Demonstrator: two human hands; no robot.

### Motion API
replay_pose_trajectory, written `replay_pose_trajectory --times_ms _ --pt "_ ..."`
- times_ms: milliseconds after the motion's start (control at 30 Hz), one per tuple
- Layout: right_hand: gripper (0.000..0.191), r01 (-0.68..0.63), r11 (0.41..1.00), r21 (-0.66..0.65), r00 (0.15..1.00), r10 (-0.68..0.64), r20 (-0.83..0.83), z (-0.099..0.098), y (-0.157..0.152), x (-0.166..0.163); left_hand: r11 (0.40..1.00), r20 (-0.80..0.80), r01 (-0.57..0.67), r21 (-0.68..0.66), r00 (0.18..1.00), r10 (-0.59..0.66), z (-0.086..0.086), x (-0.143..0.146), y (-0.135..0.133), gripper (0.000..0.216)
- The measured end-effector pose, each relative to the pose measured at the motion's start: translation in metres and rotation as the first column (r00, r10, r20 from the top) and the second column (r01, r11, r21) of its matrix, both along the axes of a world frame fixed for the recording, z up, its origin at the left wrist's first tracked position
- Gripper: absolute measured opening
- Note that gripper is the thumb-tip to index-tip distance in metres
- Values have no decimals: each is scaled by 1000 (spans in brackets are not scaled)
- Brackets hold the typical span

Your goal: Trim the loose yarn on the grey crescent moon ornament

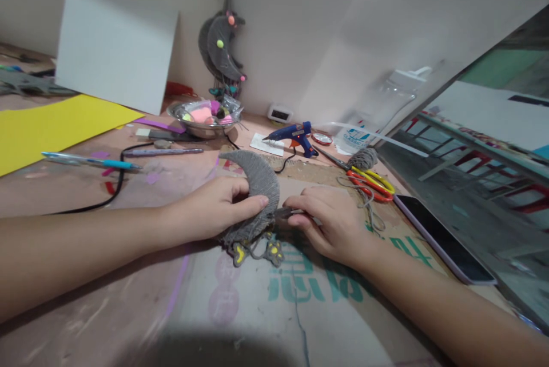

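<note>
A crescent moon wrapped in grey yarn lies over the cardboard in front of me. My left hand grips it from the left, thumb on its face. Small grey charms with yellow patches hang on strings at its lower end. At the moon's lower right edge, my right hand pinches a small dark tool whose tip meets or nearly meets the yarn. Its exact kind does not show, as my fingers cover much of it.
A blue glue gun rests behind the moon. Scissors, a grey yarn ball and a phone lie to the right. A metal bowl of pompoms, a pen and yellow sheet are left. Finished-looking moons hang behind.
</note>
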State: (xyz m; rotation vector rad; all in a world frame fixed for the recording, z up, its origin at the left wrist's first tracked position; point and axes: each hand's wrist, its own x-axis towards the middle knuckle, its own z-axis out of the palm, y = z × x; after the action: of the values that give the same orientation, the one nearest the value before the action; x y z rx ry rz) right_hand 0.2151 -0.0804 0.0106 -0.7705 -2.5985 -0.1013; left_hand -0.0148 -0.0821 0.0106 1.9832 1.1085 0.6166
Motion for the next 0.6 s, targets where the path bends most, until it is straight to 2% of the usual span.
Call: replay_pose_trajectory --times_ms 200,600 --pt "25 8 998 60 999 -11 40 1 -2 -1 1000 -2 -11 8 1000 11 0 0 0 39" --pt "20 28 999 39 998 -30 59 2 -1 -3 1000 14 12 3 1000 -12 0 0 1 37"
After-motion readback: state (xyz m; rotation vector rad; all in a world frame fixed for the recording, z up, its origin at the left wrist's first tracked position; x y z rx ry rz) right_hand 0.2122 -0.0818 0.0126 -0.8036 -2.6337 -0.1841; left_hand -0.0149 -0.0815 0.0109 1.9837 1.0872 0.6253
